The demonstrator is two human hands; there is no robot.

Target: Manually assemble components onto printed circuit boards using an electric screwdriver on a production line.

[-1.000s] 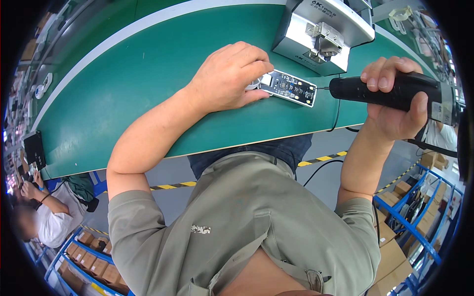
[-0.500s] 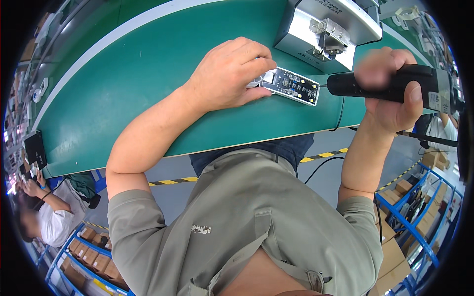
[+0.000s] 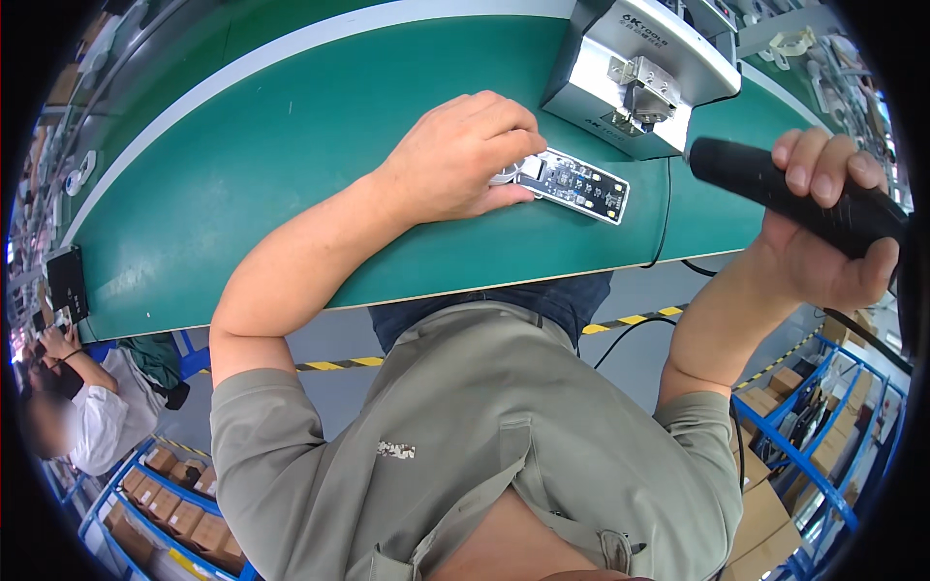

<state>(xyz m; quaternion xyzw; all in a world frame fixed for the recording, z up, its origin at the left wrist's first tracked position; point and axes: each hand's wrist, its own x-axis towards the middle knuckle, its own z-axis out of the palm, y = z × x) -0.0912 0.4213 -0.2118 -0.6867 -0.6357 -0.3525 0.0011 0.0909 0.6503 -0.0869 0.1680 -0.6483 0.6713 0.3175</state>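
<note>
My left hand (image 3: 475,160) is closed around one end of a flat, light-coloured housing with a dark circuit board (image 3: 581,184) set in it. The board carries several small yellowish squares. Its other end points right, over the green tabletop (image 3: 320,174). In my right hand (image 3: 823,223) is a black electric screwdriver (image 3: 746,174), gripped round its body. The screwdriver's nose points left, apart from the board and just in front of a silver-grey screw feeder (image 3: 610,97). I cannot make out whether a screw sits on the bit.
A thin black cable (image 3: 666,218) runs over the table edge beside the screw feeder. Blue racks with cardboard boxes (image 3: 775,387) stand on the right, and more boxes (image 3: 184,513) at lower left. Another person (image 3: 107,407) sits at far left by a black box (image 3: 66,281).
My right hand has drawn the screwdriver rightward, off the board's right end and towards the screw feeder's front. My left hand and the board have shifted only slightly in the picture.
</note>
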